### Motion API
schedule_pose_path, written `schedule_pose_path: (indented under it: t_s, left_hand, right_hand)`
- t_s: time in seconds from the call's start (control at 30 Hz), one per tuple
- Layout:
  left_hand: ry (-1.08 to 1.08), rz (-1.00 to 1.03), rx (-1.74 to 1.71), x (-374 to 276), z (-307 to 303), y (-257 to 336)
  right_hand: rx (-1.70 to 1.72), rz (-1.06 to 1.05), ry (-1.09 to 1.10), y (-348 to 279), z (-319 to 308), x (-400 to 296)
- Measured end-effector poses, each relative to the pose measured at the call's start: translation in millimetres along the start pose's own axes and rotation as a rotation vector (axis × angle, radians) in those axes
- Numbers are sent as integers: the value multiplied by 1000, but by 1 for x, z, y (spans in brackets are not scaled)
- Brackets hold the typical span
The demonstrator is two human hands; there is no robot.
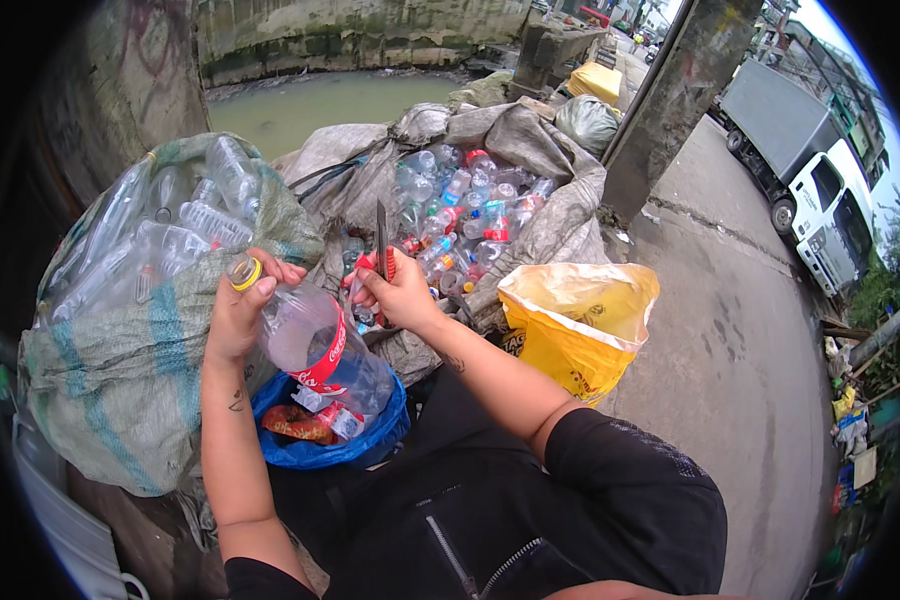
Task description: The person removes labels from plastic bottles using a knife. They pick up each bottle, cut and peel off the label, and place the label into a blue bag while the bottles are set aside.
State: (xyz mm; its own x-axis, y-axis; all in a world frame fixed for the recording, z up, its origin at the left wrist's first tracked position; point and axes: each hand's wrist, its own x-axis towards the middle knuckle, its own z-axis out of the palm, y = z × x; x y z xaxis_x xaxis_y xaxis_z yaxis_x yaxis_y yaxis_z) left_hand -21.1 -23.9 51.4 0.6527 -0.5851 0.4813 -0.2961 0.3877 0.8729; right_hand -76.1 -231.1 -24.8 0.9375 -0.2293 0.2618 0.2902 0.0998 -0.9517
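My left hand (234, 322) grips a large clear plastic Coca-Cola bottle (360, 371) by its neck. The bottle lies tilted, its red label still around it and a yellow ring (252, 279) below the uncapped mouth. In my right hand (409, 296) is a box cutter (381, 232) with a dark blade pointing up and red on its handle. A small red piece (362, 264), too unclear to name, shows at the fingers of that hand. Beneath the bottle stands a container lined with a blue plastic bag (397, 416), with wrappers (300, 424) inside.
To the left, a woven sack (112, 390) bulges with clear bottles. A grey sack (570, 225) ahead holds many small bottles (457, 202). A yellow bag (570, 341) stands right of my arm. Beyond are a concrete post (682, 97), a parked truck (784, 112) and murky water (322, 105).
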Motion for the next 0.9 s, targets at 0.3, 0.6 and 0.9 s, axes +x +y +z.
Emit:
schedule_pose_path:
  t_s: [0.3, 0.6, 0.9]
  left_hand:
    - [-51, 81, 42, -7, -16, 1]
    - [-3, 128, 85, -7, -21, -11]
    - [-121, 38, -14, -24, -14, 2]
  right_hand:
    - [-213, 61, 41, -14, -14, 54]
    - [-222, -48, 122, -1, -7, 70]
    - [-265, 228, 335, 53, -59, 101]
